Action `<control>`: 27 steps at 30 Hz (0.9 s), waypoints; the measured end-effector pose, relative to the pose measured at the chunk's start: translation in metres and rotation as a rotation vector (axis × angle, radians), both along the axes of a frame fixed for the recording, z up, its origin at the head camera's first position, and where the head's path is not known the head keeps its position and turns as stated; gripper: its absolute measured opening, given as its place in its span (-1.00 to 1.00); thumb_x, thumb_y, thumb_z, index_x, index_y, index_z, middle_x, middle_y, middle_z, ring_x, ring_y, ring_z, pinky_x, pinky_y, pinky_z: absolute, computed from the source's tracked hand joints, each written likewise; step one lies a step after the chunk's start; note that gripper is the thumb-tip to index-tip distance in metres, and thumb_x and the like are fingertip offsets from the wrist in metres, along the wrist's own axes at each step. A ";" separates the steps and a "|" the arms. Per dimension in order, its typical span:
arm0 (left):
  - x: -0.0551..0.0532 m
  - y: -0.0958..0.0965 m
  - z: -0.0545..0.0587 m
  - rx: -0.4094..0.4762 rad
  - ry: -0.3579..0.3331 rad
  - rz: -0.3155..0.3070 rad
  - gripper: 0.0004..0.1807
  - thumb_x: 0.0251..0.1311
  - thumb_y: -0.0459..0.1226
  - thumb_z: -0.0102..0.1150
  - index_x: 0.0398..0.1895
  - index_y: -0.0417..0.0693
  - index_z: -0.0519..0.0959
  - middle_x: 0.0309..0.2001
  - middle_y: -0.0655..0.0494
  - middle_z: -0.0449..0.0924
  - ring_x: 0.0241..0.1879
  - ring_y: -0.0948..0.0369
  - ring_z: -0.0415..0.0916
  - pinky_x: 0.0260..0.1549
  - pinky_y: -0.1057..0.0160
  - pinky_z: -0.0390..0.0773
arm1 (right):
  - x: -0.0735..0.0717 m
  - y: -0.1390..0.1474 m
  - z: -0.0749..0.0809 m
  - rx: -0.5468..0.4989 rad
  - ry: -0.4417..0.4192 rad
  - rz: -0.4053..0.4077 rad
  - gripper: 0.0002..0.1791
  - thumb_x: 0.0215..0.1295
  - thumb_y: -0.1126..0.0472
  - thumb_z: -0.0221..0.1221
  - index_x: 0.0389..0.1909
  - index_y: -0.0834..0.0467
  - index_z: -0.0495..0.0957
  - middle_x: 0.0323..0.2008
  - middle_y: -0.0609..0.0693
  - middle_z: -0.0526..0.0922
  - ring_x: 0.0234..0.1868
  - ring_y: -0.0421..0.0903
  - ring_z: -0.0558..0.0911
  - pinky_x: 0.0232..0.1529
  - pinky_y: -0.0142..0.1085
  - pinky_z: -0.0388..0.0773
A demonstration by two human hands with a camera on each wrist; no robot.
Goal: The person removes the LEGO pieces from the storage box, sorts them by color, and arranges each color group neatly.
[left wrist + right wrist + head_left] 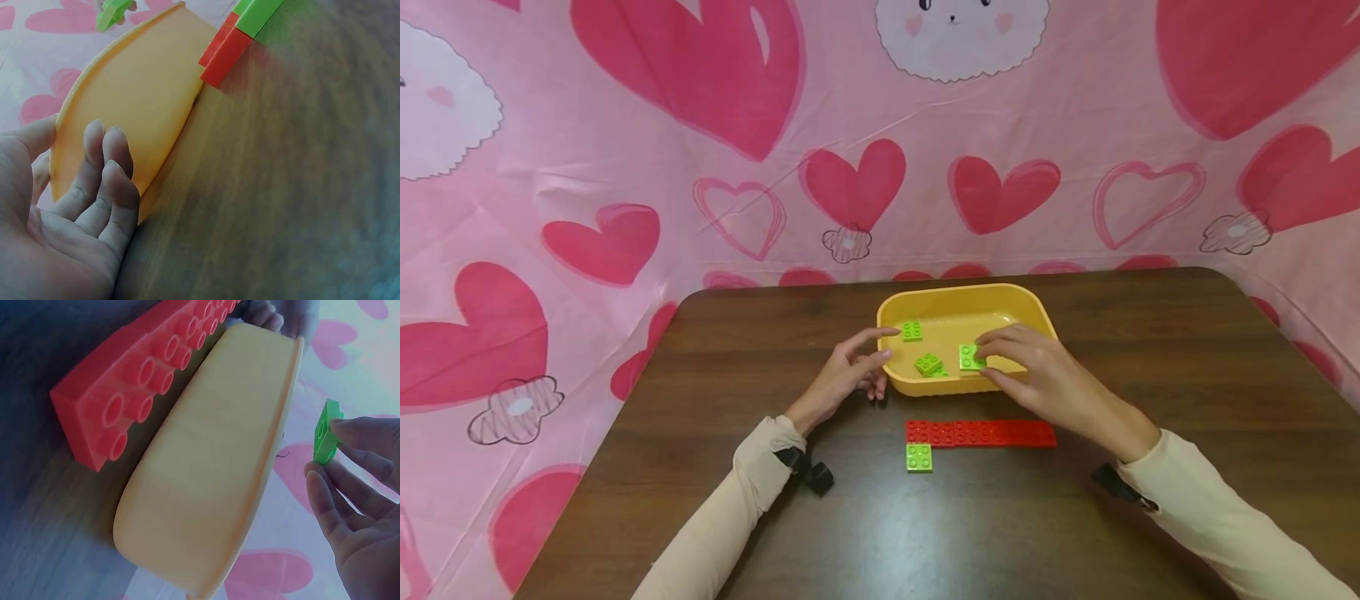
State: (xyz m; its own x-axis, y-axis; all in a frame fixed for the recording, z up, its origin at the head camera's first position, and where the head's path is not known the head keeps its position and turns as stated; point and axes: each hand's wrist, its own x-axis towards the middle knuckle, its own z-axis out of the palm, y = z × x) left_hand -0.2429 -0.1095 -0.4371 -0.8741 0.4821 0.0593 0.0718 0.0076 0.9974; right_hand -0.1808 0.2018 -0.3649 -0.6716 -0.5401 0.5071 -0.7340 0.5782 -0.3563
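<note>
Pinching a green brick between thumb and fingertips, your right grip is closed down to the brick's own width and has hold of nothing else. You have that brick over the near side of the tub, studs up; the right wrist view shows it held apart from the wall. Your left grip is relaxed and holds no brick: index finger and thumb reach over the tub's left rim while the other fingers curl loosely outside it. Whether they bear on the tub, you cannot tell from here.

Inside the tub, a loose brick sits near the left end, and a tilted brick leans on a lower brick, mostly hidden.

On the desk, just on your side of the tub, lies a red row. Against its left end, seemingly touching, is a corner brick, also green.

Your step in hand looks like picking one brick from the tub. Your next move probably calls for a steady pinch, enough lift to clear the near rim, and a quiet left grip so the tub stays put.
</note>
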 end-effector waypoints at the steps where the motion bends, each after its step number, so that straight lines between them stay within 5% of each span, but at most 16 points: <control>1: 0.000 0.000 0.000 -0.001 0.001 0.000 -0.54 0.45 -0.17 0.11 0.37 0.04 0.41 -0.58 -0.11 0.55 -0.61 0.11 0.51 -0.62 0.26 0.53 | 0.001 0.000 0.000 0.001 0.003 0.001 -0.63 -0.02 0.36 0.51 -0.15 0.12 0.70 -0.04 0.02 0.68 -0.02 -0.05 0.63 -0.05 -0.12 0.65; 11: 0.000 0.001 0.001 0.000 0.000 -0.003 -0.51 0.45 -0.17 0.10 0.39 -0.03 0.38 -0.58 -0.10 0.55 -0.61 0.12 0.51 -0.61 0.26 0.53 | 0.015 -0.003 0.000 0.008 0.044 0.030 -0.66 -0.02 0.33 0.51 -0.18 0.10 0.70 -0.06 -0.04 0.67 0.00 -0.08 0.58 -0.01 -0.11 0.62; 18: 0.001 -0.001 0.001 -0.004 -0.003 0.000 -0.57 0.46 -0.16 0.10 0.35 0.11 0.43 -0.57 -0.11 0.56 -0.60 0.11 0.51 -0.60 0.26 0.54 | 0.026 -0.004 0.000 0.019 0.031 0.052 -0.64 -0.02 0.29 0.52 -0.16 0.07 0.70 -0.04 -0.08 0.66 0.00 -0.13 0.57 0.01 -0.14 0.62; 27: 0.001 0.000 0.001 -0.005 -0.006 -0.002 -0.54 0.45 -0.15 0.10 0.38 0.04 0.40 -0.57 -0.12 0.56 -0.60 0.10 0.51 -0.59 0.27 0.54 | 0.036 -0.007 -0.009 -0.001 0.062 0.124 -0.74 0.36 0.01 0.25 -0.15 0.11 0.68 -0.06 -0.07 0.64 -0.03 -0.16 0.57 0.12 -0.60 0.39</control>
State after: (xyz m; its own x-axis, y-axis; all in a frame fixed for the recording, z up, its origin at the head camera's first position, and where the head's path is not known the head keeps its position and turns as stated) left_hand -0.2420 -0.1098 -0.4358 -0.8736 0.4838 0.0517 0.0659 0.0124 0.9978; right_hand -0.1453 0.1950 -0.3735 -0.5671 -0.6166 0.5461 -0.8205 0.4813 -0.3085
